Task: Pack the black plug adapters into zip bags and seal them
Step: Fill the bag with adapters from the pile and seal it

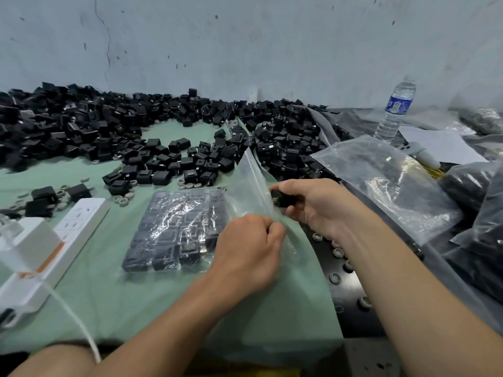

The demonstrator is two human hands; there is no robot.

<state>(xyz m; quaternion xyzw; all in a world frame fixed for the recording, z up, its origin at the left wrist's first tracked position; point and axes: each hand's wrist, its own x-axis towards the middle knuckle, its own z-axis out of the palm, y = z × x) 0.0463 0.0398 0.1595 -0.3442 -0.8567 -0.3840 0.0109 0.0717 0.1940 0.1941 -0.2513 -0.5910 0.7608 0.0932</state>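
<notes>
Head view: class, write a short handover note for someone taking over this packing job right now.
Left hand: pinches the open edge of the zip bag.
Right hand: holds one adapter at the bag's mouth.
Done: the bag lies on the green cloth, holding rows of adapters, not sealed.
Left: put in the held adapter, seal, then bag the loose pile behind. Spare bags lie to the right.

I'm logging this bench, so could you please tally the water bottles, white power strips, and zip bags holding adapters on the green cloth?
Water bottle: 1
White power strip: 1
Zip bag holding adapters: 1
Total: 3
</notes>
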